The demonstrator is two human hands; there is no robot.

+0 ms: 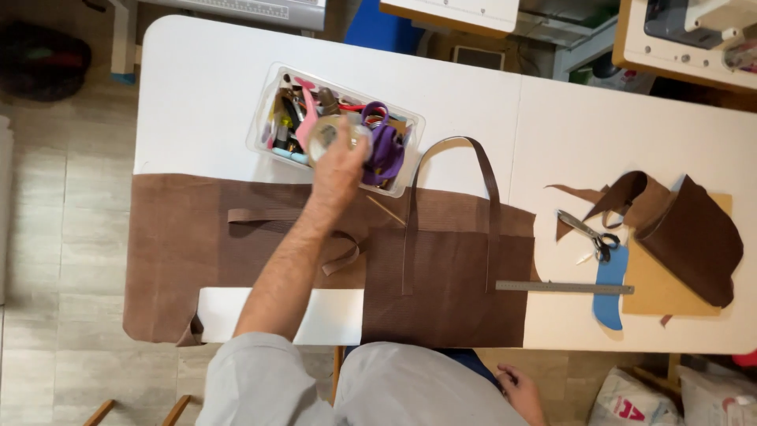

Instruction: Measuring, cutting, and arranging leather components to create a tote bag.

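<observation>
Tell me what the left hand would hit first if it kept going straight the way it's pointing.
Probably the clear plastic box of tools. The left hand holds a roll of clear tape at the box's near edge, though its height above the box is unclear.

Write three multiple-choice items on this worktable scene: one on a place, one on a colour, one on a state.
1. Where does the metal ruler lie?
A. in the clear plastic bin
B. across the right edge of the brown fabric
C. on the floor

2. What colour is the curved pattern piece below the scissors?
A. blue
B. green
C. red

3. What is the left hand doing?
A. lying flat on the fabric
B. cutting with the scissors
C. holding a roll of clear tape over the clear plastic bin

Answers: 1 B, its left end overlaps the brown fabric. 2 A, it is plainly blue. 3 C, fingers wrap the roll above the bin.
</observation>
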